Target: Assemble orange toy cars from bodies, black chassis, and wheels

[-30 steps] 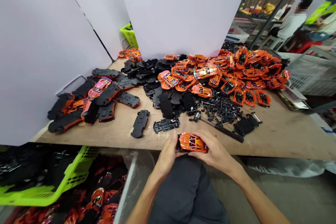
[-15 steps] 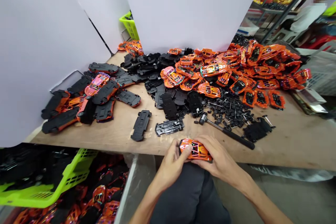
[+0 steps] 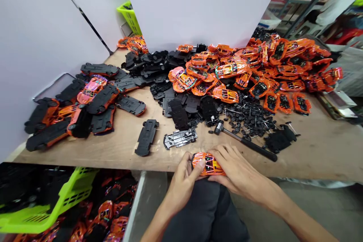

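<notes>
The orange toy car (image 3: 212, 164) is held roof up at the near edge of the wooden table (image 3: 119, 155), above the dark trousers (image 3: 204, 211) of the seated person. The left hand (image 3: 183, 181) is closed around the car's left end, its thumb laid across the top; the right hand (image 3: 236, 174) is wrapped around the other end, fingers along the far side and thumb on the near side. This two-ended grip seems well suited to the handling: pressure is best kept even at both ends, and the left thumb is better placed on the solid bodywork than on the narrow bars over the window, which look easier to bend. The underside is hidden, so its fit cannot be judged from above; tilting the car would help check the seam. Just beyond lie a shiny black chassis (image 3: 180, 138) and, left of it, a matt black base (image 3: 146, 137); the hammer (image 3: 244, 141) rests to the right, its handle best left clear of the right forearm, before a heap of wheels and axles (image 3: 246, 119)
</notes>
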The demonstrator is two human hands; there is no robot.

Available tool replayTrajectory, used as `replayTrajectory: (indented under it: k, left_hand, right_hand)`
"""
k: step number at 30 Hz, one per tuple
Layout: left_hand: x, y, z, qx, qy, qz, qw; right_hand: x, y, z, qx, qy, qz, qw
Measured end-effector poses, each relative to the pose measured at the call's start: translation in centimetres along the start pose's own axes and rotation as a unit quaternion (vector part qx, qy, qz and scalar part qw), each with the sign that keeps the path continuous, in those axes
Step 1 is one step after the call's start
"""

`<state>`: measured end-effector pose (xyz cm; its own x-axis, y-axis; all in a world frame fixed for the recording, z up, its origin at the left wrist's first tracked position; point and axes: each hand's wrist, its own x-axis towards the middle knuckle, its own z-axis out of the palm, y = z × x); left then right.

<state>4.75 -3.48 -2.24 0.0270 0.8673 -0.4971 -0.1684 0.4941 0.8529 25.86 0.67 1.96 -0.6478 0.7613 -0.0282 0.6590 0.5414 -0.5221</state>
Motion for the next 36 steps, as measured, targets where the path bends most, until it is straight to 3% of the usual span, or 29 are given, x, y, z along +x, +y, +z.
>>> replayTrajectory:
  k: [6,13,21,26,29,31,34,36]
  left_hand:
    - [-0.4,0.6,0.1,0.063,0.013,-0.008,0.998]
    - [0.0,0.2,0.5,-0.029,0.01,-0.029,0.999]
    - [0.2,1.3,1.1,0.027,0.014,-0.002,1.0]
    - [0.2,1.7,1.6,0.002,0.006,0.036,0.999]
    - [0.3,1.8,0.8,-0.015,-0.006,0.063,0.998]
    - [0.4,1.9,0.0,-0.032,-0.055,0.078,0.995]
    - [1.0,2.4,-0.7,-0.005,-0.116,0.125,0.985]
    - [1.5,2.6,-0.5,0.063,-0.139,0.172,0.973]
  right_hand:
    - [0.0,0.2,-0.6,0.029,-0.03,0.01,0.999]
    - [-0.4,-0.3,1.2,0.001,0.014,0.037,0.999]
    - [-0.5,0.7,2.3,-0.12,0.004,-0.02,0.993]
    - [-0.4,0.1,2.1,-0.184,0.039,-0.032,0.982]
    - [-0.6,0.2,0.4,-0.101,0.06,-0.044,0.992]
    - [-1.0,0.6,-0.6,0.022,0.106,-0.01,0.994]
    - [-1.8,1.6,-0.1,0.223,0.188,0.063,0.955]
    - [-2.1,2.2,1.1,0.299,0.212,0.081,0.927]
